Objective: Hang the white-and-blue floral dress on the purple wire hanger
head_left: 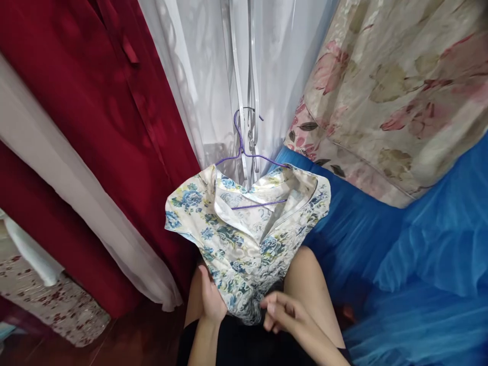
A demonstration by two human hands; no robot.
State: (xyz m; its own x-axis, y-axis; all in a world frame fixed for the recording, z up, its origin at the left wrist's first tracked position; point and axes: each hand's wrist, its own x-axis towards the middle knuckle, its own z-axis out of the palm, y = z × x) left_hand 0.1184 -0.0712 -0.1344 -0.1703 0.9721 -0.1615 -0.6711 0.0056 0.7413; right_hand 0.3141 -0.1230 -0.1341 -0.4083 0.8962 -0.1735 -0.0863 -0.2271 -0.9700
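A short-sleeved blouse (229, 239), cream with blue and green flowers, hangs on a purple wire hanger (241, 147). Its collar gapes at the front, and the hanger's lower bar shows inside. My left hand (213, 301) grips the blouse's lower left side, thumb in front and the other fingers hidden behind the cloth. Beside the bunched lower end, my right hand (284, 312) has loosely bent fingers, partly apart. Its fingertips are close to the fabric; whether they touch it I cannot tell. The blouse's lower end gathers between my knees.
White sheer cloth with hanging straps (240, 66) is behind the hanger. Red drapery (141, 152) hangs at the left, with a pale strip (95, 203) across it. To the right are a floral cloth (381, 101) and blue ruffled fabric (430, 254). Dark floor (129, 340) shows lower left.
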